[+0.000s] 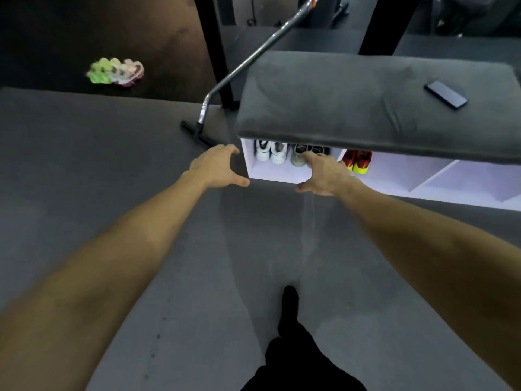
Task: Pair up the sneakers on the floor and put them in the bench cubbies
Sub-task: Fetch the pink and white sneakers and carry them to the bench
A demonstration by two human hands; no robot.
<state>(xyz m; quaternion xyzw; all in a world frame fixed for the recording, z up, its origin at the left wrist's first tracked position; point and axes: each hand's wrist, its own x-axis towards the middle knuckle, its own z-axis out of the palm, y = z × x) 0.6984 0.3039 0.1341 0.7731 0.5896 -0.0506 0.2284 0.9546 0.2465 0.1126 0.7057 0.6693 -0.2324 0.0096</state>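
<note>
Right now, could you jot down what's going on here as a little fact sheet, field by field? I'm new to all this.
Bench: white cubby bench with a grey cushion on top
Leftmost cubby: white sneakers and grey sneakers side by side
Next cubby: red and yellow sneakers
Cubbies further right: no shoes visible
Still on floor: green and pink sneakers, far left
Left hand: open, by the bench's left end, holding nothing
Right hand: open, fingertips at the grey sneakers
On cushion: dark phone
</note>
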